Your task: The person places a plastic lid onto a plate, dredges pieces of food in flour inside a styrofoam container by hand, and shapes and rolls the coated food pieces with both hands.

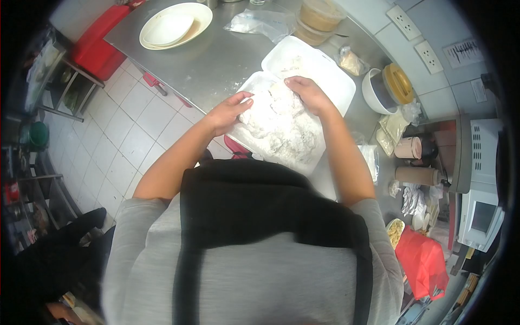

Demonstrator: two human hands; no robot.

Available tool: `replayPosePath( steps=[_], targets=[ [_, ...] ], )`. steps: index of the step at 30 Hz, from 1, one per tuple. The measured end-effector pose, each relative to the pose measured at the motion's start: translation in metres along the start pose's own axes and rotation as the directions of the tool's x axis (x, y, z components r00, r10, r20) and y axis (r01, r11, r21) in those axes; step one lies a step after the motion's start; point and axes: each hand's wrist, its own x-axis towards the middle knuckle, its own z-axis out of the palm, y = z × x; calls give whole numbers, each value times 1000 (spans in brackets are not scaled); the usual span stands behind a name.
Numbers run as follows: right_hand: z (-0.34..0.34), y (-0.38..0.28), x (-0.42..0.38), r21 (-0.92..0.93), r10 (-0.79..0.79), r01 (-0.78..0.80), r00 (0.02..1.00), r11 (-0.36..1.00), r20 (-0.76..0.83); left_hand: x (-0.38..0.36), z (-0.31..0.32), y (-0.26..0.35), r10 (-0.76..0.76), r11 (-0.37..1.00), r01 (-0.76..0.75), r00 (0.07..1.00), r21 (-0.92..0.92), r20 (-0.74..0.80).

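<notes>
Curls left hand [228, 115] and right hand [309, 95] over floury mass [281, 127] in white container [337, 81]. Cannot tell if pinching it.

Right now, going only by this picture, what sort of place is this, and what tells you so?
Probably a restaurant or other commercial kitchen: a long stainless-steel worktop, floury white powder in an open container, and stacked food tubs.

A steel table [189, 67] is carrying two stacked pale dishes [172, 27] at eleven o'clock, a clear plastic bag [257, 23] at twelve and stacked tubs [319, 17] at one. An open white container [333, 76] — white powder [290, 138] filling its near half — is lying from the centre towards one o'clock; a white bowl [370, 91] is sitting at two.
</notes>
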Motion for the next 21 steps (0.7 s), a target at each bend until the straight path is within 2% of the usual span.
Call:
replayPosePath(
  steps=[1,4,8,10,14,16,19,20,21],
  targets=[
    [-1,-4,-3,72,10,-15,998,997,69,-1,-1,1,2,1000,-2,1000,-5,18],
    [-6,-17,-8,69,-57,41,965,997,255,-1,-5,2,-5,1000,7,998,-26,61],
    [-9,-16,-7,140,1,-45,953,989,303,1,-2,4,-2,996,10,997,-94,80],
    [-8,-9,-3,208,41,-110,949,972,311,6,6,7,-16,1000,16,999,8,29],
    [-6,-3,-1,194,54,-109,960,975,273,15,10,8,-16,996,16,1000,93,-7],
    [-4,-7,-2,140,78,-115,966,983,248,16,9,7,-19,999,19,1000,40,1],
    [5,-18,-20,-175,-176,226,949,958,263,15,9,8,-34,999,34,999,-4,6],
    [7,-19,-23,-229,-205,261,948,938,242,15,10,11,-41,999,41,999,-11,7],
    [10,-20,-24,-283,-235,294,946,913,222,16,11,14,-47,995,50,998,89,-37]
  ],
)
